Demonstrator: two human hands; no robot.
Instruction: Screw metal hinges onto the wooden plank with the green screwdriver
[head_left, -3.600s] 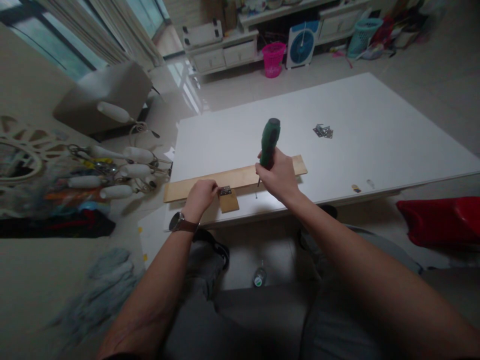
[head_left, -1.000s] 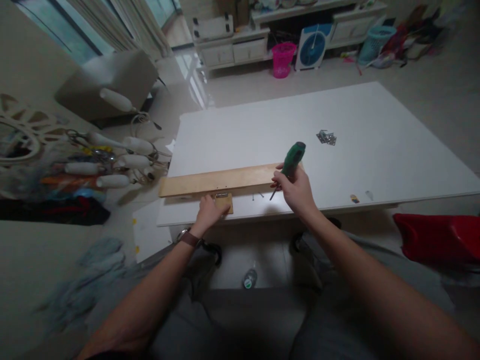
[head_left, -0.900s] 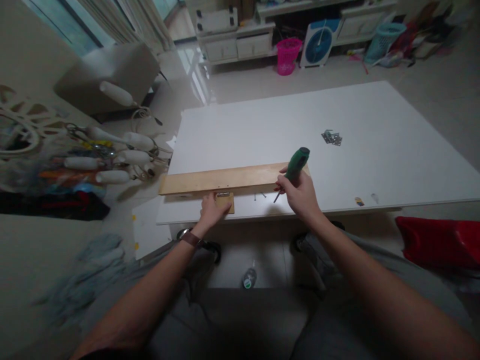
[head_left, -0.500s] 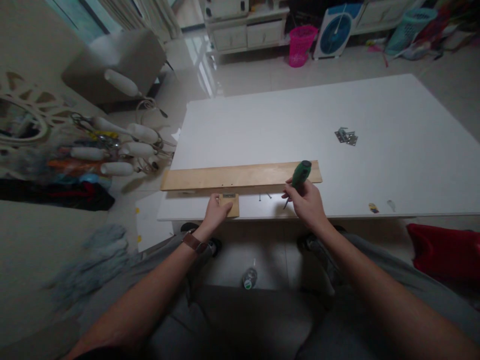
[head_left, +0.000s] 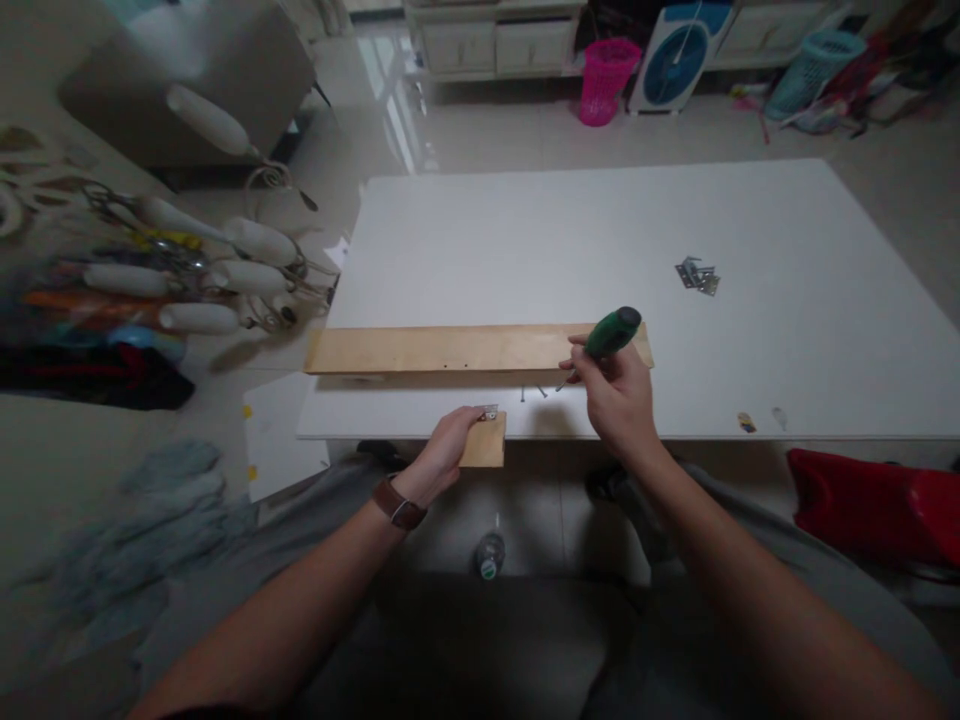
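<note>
My left hand (head_left: 448, 446) is closed on a small wooden block (head_left: 486, 441) at the front edge of the white table. A small metal bracket (head_left: 487, 411) lies along the block's top edge, by my thumb. My right hand (head_left: 619, 390) grips a screwdriver (head_left: 613, 332) with a green handle and black end; its shaft points down and left. Near its tip, two screws (head_left: 533, 392) lie on the table. Behind the hands rests a long wooden board (head_left: 420, 348) with two small dark holes near its front edge.
Several metal brackets (head_left: 697, 275) are piled on the right of the white table (head_left: 525, 240). Two small flat pieces lie near its front edge. A red stool-like object (head_left: 874, 510) stands at right, a plastic bottle (head_left: 490, 553) on the floor below, and a lamp with white shades (head_left: 255, 240) at left.
My left hand has drawn the block toward me and to the right, turning it over the table's edge. My right hand has shifted slightly right, tilting the screwdriver further over.
</note>
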